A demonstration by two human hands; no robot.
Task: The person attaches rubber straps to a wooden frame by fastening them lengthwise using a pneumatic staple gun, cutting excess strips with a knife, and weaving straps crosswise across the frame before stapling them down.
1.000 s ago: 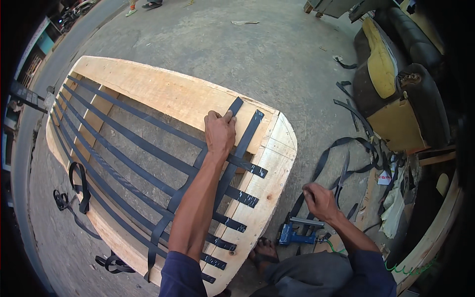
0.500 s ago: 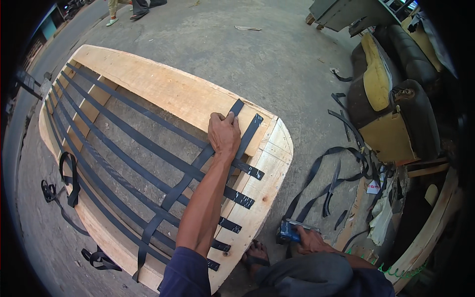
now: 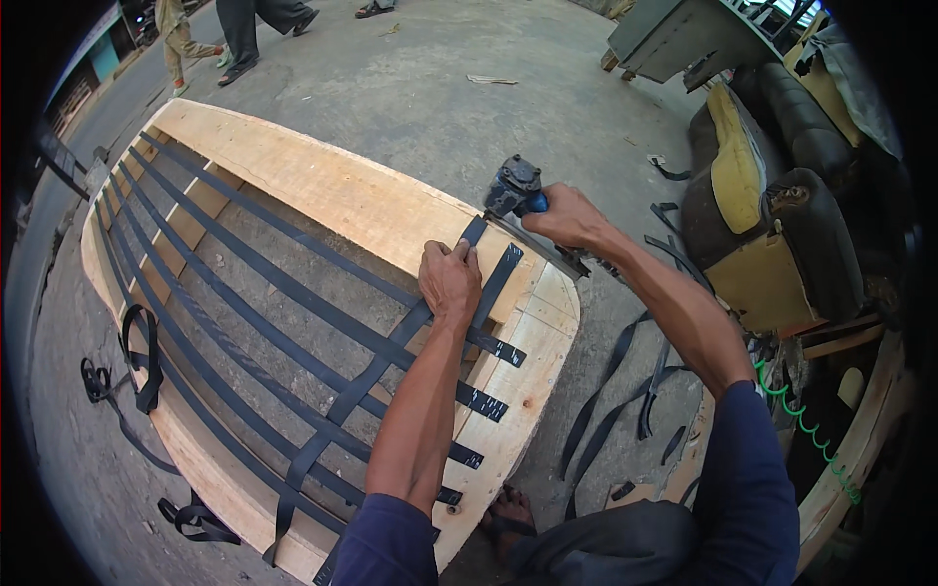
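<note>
My left hand [image 3: 450,280] is closed on the end of a black webbing strap [image 3: 474,230], pressing it against the top board of a pale wooden frame [image 3: 322,168]. This strap crosses several long black straps, passing over some of them. My right hand [image 3: 567,216] grips a blue and black pneumatic staple gun [image 3: 515,186]. The gun is at the frame's outer edge, just right of the strap end; its exact contact point is hard to see. Beside it lies another short strap [image 3: 498,283], its end stapled to the wood.
Loose webbing [image 3: 598,410] and a knife [image 3: 647,405] lie on the concrete at right. Beyond them stands a torn dark seat [image 3: 772,215] with exposed yellow foam. A green coiled air hose [image 3: 801,420] hangs by my right arm. People's legs [image 3: 239,39] show at far left.
My right hand has lifted the staple gun from the floor at lower right up to the frame's edge beside the strap end. My left hand has shifted slightly down the strap.
</note>
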